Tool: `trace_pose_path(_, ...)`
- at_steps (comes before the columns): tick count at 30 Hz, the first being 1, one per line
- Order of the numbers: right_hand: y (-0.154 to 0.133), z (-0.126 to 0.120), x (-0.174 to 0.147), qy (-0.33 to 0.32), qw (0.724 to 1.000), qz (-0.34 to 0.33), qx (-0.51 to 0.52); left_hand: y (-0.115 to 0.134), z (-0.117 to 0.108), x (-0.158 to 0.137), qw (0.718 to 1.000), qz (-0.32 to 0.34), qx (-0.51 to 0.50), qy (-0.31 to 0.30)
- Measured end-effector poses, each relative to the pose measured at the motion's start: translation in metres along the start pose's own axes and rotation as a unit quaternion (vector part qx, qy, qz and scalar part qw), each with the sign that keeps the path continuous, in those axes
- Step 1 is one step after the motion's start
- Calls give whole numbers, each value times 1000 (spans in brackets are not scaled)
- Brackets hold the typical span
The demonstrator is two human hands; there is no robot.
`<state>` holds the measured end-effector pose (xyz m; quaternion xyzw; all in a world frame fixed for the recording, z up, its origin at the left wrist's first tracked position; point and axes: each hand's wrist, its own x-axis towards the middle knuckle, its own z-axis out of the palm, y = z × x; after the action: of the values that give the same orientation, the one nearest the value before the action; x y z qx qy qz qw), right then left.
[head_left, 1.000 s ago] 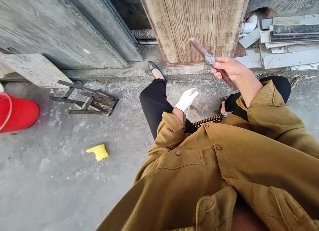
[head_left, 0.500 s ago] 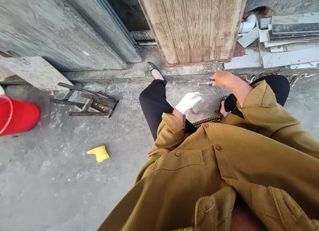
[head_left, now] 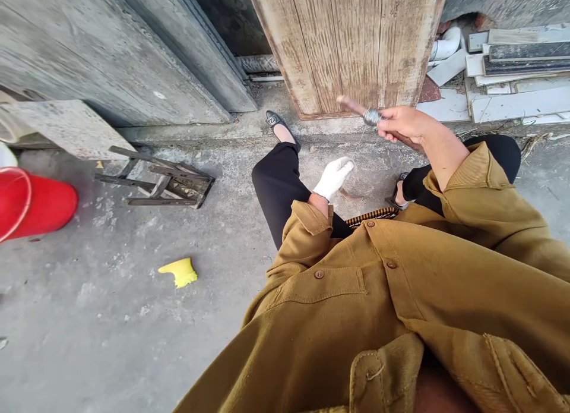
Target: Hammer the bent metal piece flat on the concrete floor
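Note:
My bare right hand grips a wooden stick, which tilts up to the left in front of the weathered door. Silvery wire is wound in a thick coil around the stick, just beside my fingers. From the coil a thin strand runs down to my left hand, which wears a white glove. That hand is closed, with thumb and fingers pressed together where the strand ends; the part inside the glove's grip is hidden. A small brown piece shows below the left fingertips; I cannot make out what it is.
A wooden door panel stands ahead. White and dark boards are stacked at the right by a white pipe. On the left are a small wooden stool on its side, a red bucket and a yellow piece.
My right hand has raised and turned the wire-wound stick, its free end swinging up and left. The strand to my left hand now shows. My left hand has shifted slightly left.

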<state>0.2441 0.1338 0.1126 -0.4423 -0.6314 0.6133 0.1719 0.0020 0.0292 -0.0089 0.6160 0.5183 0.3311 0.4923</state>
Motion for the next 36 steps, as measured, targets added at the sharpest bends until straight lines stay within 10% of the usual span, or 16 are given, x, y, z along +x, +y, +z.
trace_pose_path(6, 17, 10, 21, 132, 959, 79, -239, 21, 17, -11, 987, 64, 18, -148)
trace_pose_path(10, 25, 30, 25, -8, 834, 148, -532, 21, 11, -13, 991, 71, 7, -114)
trace_pose_path(13, 30, 40, 22, -194, 805, 211, -520, 14, -1, -12, 998, 47, -5, -28)
trace_pose_path(18, 21, 25, 6, -387, 878, 144, -242, 5, -13, -6, 993, -20, -33, 109)
trace_pose_path(23, 4, 12, -5, -137, 990, 29, -8, 4, -6, -6, 998, -9, -42, 45)
trace_pose_path(29, 18, 25, 13, 64, 978, 134, -148, 18, 8, -8, 998, -2, 53, -37)
trace_pose_path(33, 25, 33, 11, -155, 872, 227, -404, 26, 1, -4, 999, -7, 51, -8)
trace_pose_path(36, 18, 34, -1, -359, 834, 234, -347, 32, -11, -2, 999, -14, 30, 13)
